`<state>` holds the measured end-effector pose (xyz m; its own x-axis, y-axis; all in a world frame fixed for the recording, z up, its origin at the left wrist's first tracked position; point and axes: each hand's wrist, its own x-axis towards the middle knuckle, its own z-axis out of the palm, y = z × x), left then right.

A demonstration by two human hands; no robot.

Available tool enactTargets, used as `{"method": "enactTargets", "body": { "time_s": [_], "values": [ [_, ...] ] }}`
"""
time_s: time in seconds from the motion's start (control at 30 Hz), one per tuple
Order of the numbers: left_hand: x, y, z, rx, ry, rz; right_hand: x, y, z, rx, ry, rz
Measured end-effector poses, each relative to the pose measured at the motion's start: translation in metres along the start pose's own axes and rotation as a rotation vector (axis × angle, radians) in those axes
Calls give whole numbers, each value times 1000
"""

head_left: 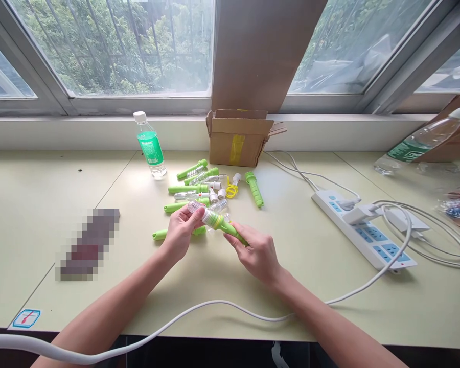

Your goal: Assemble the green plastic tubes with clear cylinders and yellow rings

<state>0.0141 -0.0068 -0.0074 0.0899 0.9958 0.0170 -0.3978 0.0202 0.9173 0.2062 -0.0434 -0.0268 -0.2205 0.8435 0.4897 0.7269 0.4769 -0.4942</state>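
Pale table [30, 204], green tubes [186, 189], power strip [362, 232]

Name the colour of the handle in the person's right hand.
The handle is bright green, best seen in the head view.

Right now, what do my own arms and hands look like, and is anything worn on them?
The left hand and right hand are bare: no gloves, rings or watch show. The left forearm and right forearm are bare too, with no sleeves, bracelets or markings visible.
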Motion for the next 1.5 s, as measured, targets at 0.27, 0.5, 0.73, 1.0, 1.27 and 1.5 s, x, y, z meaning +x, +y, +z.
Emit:
{"method": "enactTargets", "body": {
  "time_s": [0.27,0.5,0.73,1.0,1.27,1.5],
  "values": [
    [1,7,-2,58,-19,-8,6,-15,-4,714,-300,419],
    [1,11,-4,33,-84,-4,11,-15,-10,1104,-563,612],
    [-1,8,1,-26,-98,3,10,-9,-10,641,-311,339],
    [-3,-4,3,-35,-47,-7,1,8,2,-234,152,-140],
    [-2,3,2,3,-53,-7,-1,3,4,-160,96,-219],
    [-3,7,1,55,-61,0,2,-14,-4,421,-224,168]
  ]
}}
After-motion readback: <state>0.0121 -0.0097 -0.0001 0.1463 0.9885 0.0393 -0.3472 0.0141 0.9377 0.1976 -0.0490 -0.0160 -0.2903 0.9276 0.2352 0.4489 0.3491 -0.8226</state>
